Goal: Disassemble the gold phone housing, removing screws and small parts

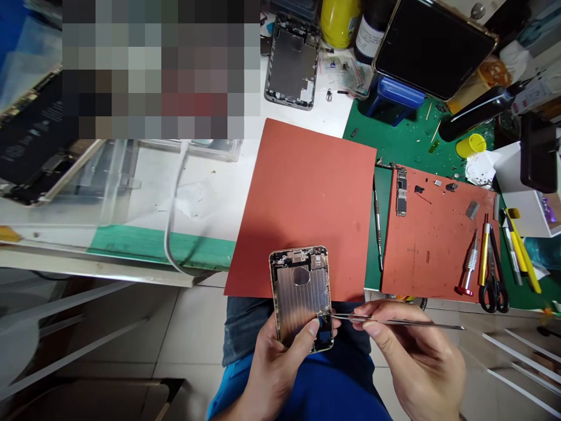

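Note:
An opened phone housing (302, 298), its bare metal inside facing up, hangs over the near edge of a red mat (307, 199). My left hand (283, 362) is closed around its lower left part, the thumb lying on the inner face. Metal tweezers (403, 322) are pinched between the thumb and fingers of my right hand (416, 351). Their tips point left and meet the lower right inside of the housing, near my left thumb. Whether the tips hold a small part is too small to tell.
A second red mat (403, 257) bears a narrow circuit board (401, 193), a screwdriver (470, 263) and black scissors (494, 286). A pen-like tool (377, 228) lies between the mats. Another housing (293, 64) lies behind. A white cable (172, 204) crosses the left side.

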Action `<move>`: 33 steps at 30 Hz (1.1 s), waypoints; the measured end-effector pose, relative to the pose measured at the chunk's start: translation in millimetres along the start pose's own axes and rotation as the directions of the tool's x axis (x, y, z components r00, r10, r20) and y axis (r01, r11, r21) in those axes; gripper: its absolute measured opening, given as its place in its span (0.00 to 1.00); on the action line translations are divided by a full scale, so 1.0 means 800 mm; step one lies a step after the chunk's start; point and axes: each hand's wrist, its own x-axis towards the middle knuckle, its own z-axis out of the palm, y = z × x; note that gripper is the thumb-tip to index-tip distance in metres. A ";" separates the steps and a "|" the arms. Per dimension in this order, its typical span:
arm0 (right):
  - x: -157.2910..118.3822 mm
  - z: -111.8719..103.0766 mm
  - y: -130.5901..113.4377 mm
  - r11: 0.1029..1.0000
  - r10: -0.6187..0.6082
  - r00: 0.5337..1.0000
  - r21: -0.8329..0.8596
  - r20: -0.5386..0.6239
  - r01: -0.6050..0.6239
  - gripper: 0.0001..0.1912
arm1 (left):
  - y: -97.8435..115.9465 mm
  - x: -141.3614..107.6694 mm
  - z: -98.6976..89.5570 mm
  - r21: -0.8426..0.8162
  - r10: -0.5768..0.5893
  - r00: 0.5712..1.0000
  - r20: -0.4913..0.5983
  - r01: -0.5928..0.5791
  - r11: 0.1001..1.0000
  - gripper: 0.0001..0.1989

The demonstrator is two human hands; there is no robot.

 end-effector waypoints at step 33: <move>0.021 -0.005 -0.009 0.994 0.019 0.987 -0.106 0.161 -0.002 0.12 | -0.002 0.007 0.000 0.103 0.077 0.997 -0.003 -0.076 0.992 0.12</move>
